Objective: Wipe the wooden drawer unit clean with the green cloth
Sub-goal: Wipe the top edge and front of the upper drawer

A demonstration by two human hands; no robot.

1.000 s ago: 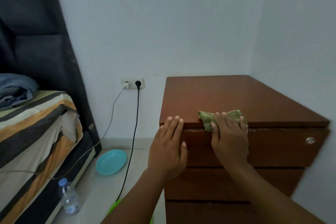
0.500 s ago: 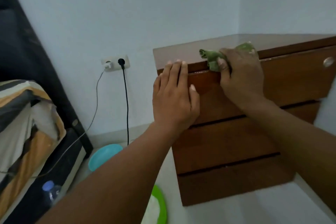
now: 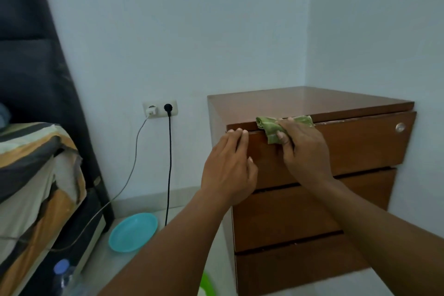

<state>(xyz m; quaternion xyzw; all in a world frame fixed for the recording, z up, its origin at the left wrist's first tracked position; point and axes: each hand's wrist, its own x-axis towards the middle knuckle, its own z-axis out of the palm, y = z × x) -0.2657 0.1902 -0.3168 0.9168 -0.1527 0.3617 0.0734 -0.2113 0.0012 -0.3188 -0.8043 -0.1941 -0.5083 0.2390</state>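
Observation:
The brown wooden drawer unit [image 3: 360,151] stands in the room's corner, with three drawer fronts and a round silver lock at the top right. My right hand [image 3: 305,151] presses the crumpled green cloth [image 3: 271,127] against the upper front edge, where the top board meets the top drawer. The cloth sticks out on both sides of my fingers. My left hand [image 3: 230,166] lies flat on the top drawer's left part, fingers together, fingertips at the drawer's upper edge, holding nothing.
A wall socket [image 3: 160,108] with a white charger and a black plug sits left of the unit, with cables hanging to the floor. A turquoise plate [image 3: 133,232], a water bottle [image 3: 63,276] and a green item [image 3: 207,282] lie on the floor. A striped bed [image 3: 36,175] fills the left.
The view has swung and levelled, showing more of the unit's top. My right hand and the cloth stay on the top front edge; my left hand sits a little lower on the drawer front.

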